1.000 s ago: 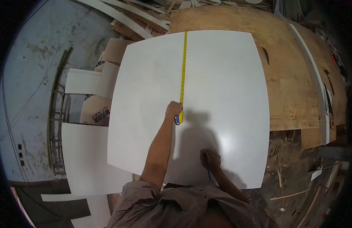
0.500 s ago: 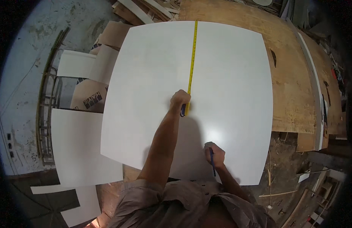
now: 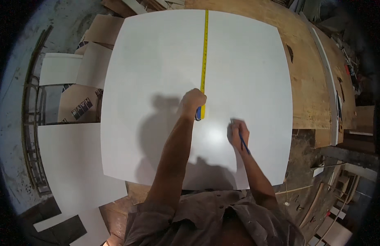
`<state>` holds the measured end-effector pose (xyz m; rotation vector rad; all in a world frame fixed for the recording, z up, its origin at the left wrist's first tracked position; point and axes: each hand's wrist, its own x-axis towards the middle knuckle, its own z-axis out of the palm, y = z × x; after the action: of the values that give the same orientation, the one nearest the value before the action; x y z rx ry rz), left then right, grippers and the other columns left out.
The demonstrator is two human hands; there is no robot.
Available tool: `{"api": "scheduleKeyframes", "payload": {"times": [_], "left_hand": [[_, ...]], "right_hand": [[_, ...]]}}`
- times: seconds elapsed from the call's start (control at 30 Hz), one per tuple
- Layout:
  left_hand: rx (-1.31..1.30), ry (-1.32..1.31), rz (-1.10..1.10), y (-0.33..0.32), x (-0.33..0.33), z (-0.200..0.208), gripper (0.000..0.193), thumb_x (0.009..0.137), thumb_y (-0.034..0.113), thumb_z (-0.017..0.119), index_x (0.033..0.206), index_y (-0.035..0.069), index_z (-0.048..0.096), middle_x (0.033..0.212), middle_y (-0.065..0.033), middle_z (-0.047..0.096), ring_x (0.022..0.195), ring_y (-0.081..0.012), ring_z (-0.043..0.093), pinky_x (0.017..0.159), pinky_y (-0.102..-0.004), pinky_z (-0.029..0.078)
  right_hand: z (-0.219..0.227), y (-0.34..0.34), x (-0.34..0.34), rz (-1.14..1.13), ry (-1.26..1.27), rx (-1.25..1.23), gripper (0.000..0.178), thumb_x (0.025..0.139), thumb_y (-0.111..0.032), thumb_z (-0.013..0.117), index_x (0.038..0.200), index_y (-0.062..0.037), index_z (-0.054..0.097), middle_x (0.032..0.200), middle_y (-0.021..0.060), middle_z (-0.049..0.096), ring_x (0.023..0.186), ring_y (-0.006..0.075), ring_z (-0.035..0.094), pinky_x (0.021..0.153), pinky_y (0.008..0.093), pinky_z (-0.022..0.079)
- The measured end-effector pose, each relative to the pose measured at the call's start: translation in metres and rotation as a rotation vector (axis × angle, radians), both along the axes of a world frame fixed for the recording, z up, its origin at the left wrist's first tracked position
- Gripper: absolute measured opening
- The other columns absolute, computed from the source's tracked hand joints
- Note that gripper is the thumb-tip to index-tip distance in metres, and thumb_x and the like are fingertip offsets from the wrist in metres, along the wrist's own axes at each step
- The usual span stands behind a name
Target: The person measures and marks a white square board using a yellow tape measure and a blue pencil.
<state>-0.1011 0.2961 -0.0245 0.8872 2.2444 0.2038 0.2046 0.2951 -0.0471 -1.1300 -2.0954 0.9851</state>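
A large white board (image 3: 157,61) lies flat in front of me. My left hand (image 3: 193,101) is closed around a blue tape measure (image 3: 199,113) near the board's middle. Its yellow blade (image 3: 205,53) runs straight out from the hand to the far edge of the board. To the right and a little nearer, my right hand (image 3: 240,132) is closed on a thin blue pencil or pen (image 3: 244,144). The back end of that tool points toward me; its tip is hidden by the fingers. Shadows of my head and arms fall across the board.
Brown plywood sheets (image 3: 309,90) extend beyond the board's right and far sides. Smaller white panels (image 3: 75,160) and cardboard (image 3: 106,28) lie on the left, beside a metal rack-like frame (image 3: 32,123). Wood scraps (image 3: 313,205) litter the floor at lower right.
My right hand has moved forward over the board, away from my body, with the blue tool in it. The left hand still grips the tape measure. The view has shifted slightly.
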Motion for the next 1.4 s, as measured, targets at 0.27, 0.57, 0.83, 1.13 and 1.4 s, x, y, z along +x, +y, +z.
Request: {"api": "scheduleKeyframes", "payload": {"times": [0.27, 0.57, 0.83, 1.13, 1.4], "left_hand": [[0.03, 0.036, -0.166, 0.004, 0.002, -0.011, 0.033, 0.086, 0.026, 0.062, 0.107, 0.006, 0.077, 0.109, -0.0175, 0.076, 0.103, -0.0344, 0.073, 0.087, -0.0433, 0.058], [0.013, 0.06, -0.056, 0.001, 0.022, 0.05, 0.028, 0.085, 0.022, 0.061, 0.1, 0.005, 0.078, 0.101, -0.0164, 0.077, 0.096, -0.0336, 0.074, 0.084, -0.0422, 0.059], [0.004, -0.025, -0.01, 0.006, 0.026, 0.067, 0.03, 0.085, 0.021, 0.061, 0.103, 0.0, 0.074, 0.102, -0.0208, 0.075, 0.1, -0.0374, 0.073, 0.088, -0.0479, 0.058], [0.003, -0.036, 0.014, 0.004, 0.03, 0.074, 0.029, 0.085, 0.023, 0.063, 0.102, 0.003, 0.076, 0.099, -0.0178, 0.076, 0.096, -0.0349, 0.074, 0.085, -0.0456, 0.058], [-0.084, -0.058, -0.005, 0.005, 0.028, 0.078, 0.025, 0.086, 0.02, 0.071, 0.108, 0.009, 0.078, 0.108, -0.0098, 0.076, 0.103, -0.0262, 0.073, 0.085, -0.0401, 0.059]], "right_hand": [[-0.002, 0.077, -0.122, 0.069, 0.428, -0.195, 0.024, 0.097, -0.018, 0.068, 0.108, 0.0035, 0.064, 0.084, 0.0081, 0.068, 0.075, 0.0107, 0.062, 0.069, 0.0273, 0.053], [0.027, 0.12, -0.183, 0.141, 0.564, -0.622, 0.021, 0.101, -0.017, 0.064, 0.107, 0.0024, 0.067, 0.09, 0.0091, 0.073, 0.07, 0.0112, 0.063, 0.063, 0.0259, 0.052], [0.031, 0.163, -0.225, 0.31, 0.228, -0.316, 0.03, 0.104, -0.027, 0.061, 0.093, 0.0003, 0.069, 0.071, 0.0011, 0.064, 0.063, 0.0077, 0.055, 0.058, 0.0269, 0.046], [0.026, 0.162, -0.242, 0.366, 0.009, -0.161, 0.036, 0.102, -0.032, 0.062, 0.098, 0.0024, 0.073, 0.073, 0.0109, 0.07, 0.066, 0.0191, 0.067, 0.063, 0.035, 0.053], [0.02, 0.156, -0.242, 0.383, 0.108, -0.149, 0.031, 0.103, -0.028, 0.064, 0.093, 0.001, 0.071, 0.068, 0.0029, 0.063, 0.063, 0.009, 0.055, 0.059, 0.0288, 0.048]]}}
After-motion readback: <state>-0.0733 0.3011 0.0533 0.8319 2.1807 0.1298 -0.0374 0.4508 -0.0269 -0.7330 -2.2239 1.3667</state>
